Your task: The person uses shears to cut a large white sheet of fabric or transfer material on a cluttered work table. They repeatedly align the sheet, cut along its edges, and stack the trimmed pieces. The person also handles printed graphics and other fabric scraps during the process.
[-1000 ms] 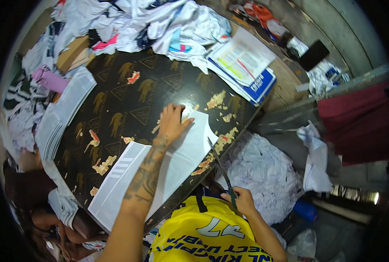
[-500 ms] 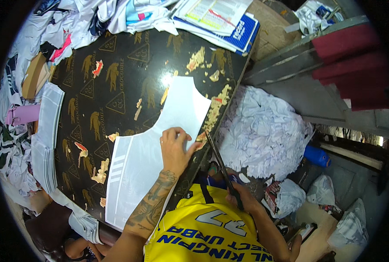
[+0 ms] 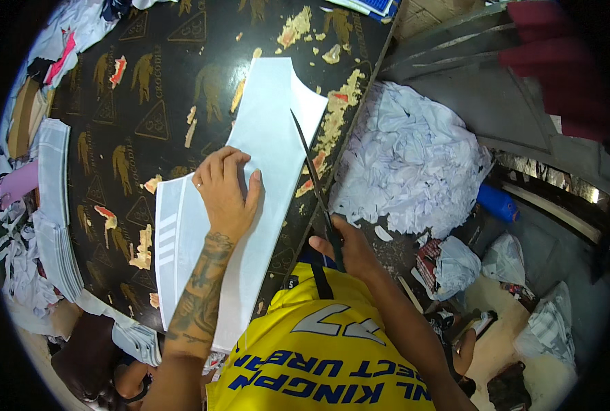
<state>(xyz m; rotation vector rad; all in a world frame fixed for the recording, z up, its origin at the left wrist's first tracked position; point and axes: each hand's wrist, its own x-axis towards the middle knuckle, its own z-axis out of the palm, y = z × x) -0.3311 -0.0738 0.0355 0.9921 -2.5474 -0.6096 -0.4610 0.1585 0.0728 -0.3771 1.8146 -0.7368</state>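
A white cloth panel (image 3: 272,130) with pale stripes near its left edge lies flat on the dark table. Pressed down on its middle is my left hand (image 3: 224,195), fingers spread a little and nothing held. My right hand (image 3: 357,252), just off the table's right edge, grips a pair of long dark scissors (image 3: 311,164) by the handles. Their narrow blades point away from me along the panel's right side, with the tip over its upper right part. The blades look close together; whether cloth is between them I cannot tell.
The dark table (image 3: 171,61) has peeled, chipped patches. Stacked pale cloth pieces (image 3: 53,171) line its left side. On the right, a big heap of white cloth scraps (image 3: 407,157) sits below the edge, near a blue roll (image 3: 498,203) and plastic bags (image 3: 505,257). Another person's limbs show lower left.
The scissors have moved up from beside the table edge onto the panel's right side. My left hand has shifted left on the cloth and its fingers are more spread. The whole view has shifted.
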